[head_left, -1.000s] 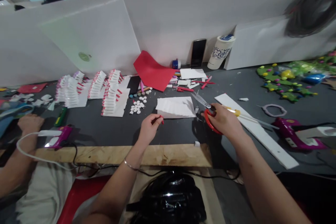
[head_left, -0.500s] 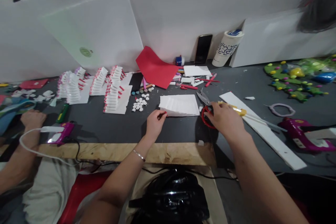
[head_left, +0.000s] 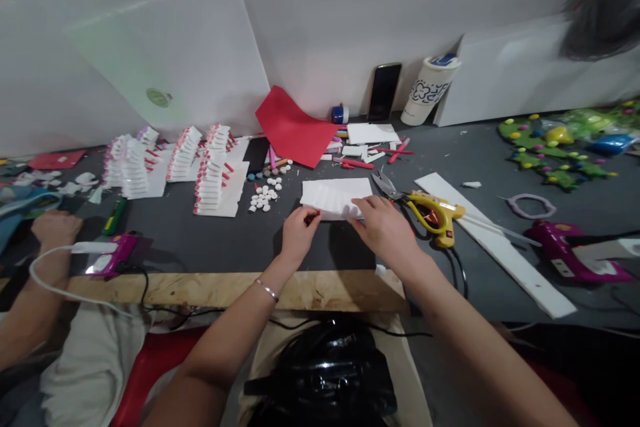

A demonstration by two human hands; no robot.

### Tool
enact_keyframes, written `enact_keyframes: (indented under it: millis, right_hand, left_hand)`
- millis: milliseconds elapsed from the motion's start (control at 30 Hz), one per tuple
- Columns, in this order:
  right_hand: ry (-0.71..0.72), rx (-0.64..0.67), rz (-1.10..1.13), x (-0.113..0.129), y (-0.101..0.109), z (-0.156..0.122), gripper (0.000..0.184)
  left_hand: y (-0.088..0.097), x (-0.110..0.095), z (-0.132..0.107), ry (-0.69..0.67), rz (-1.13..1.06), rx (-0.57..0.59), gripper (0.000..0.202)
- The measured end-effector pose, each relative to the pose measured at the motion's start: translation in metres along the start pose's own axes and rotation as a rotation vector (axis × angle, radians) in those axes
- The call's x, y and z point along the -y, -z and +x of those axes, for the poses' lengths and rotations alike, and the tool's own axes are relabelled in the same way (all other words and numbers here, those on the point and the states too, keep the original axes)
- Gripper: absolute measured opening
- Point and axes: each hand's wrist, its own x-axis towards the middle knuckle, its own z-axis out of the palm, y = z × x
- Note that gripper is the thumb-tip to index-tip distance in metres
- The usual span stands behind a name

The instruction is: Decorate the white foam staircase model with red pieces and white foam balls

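A white rectangular board [head_left: 336,192] with a row of raised white strips lies flat on the dark table. My left hand [head_left: 299,233] is at its front left corner, fingertips pinched together. A small red spot shows at those fingertips, too small to name. My right hand [head_left: 387,227] grips the board's front right part, with the thumb at the front edge and the fingers on top. Just right of it lie pliers [head_left: 386,185] with metal jaws, and a yellow glue gun [head_left: 447,230], both untouched.
Boards with red-tipped white rolls [head_left: 213,180] and small white pieces [head_left: 264,197] lie to the left. Behind are red sheet [head_left: 295,130], a phone [head_left: 384,92] and a cup [head_left: 427,92]. A long white strip [head_left: 500,250] lies right. Another person's hand [head_left: 57,227] rests far left.
My right hand has left the tools on the right and moved left onto the white board. The glue gun is now uncovered. My left hand stays at the board's corner.
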Motion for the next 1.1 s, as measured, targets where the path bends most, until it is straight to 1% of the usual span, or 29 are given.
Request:
enact_keyframes:
  millis: [133,267,700,933,1100]
  right_hand:
    - [0.012,0.013,0.083,0.013,-0.012,0.014,0.031]
    - [-0.001,-0.002,0.112,0.019,-0.018,0.020,0.026]
    - [0.000,-0.062,0.122,0.015,-0.029,0.017,0.030]
    - [0.006,-0.083,0.127,0.015,-0.032,0.017,0.029]
    - [0.018,-0.115,0.163,0.014,-0.030,0.017,0.028]
  left_hand:
    - [-0.001,0.000,0.000,0.017,-0.009,0.009,0.004]
    - [-0.001,0.000,0.000,0.009,-0.013,0.009,0.004]
    - [-0.004,0.006,-0.001,-0.033,0.069,-0.023,0.008]
    - [-0.005,0.008,0.000,-0.017,0.077,-0.026,0.008]
    - [-0.005,0.006,0.001,0.024,0.012,-0.041,0.007]
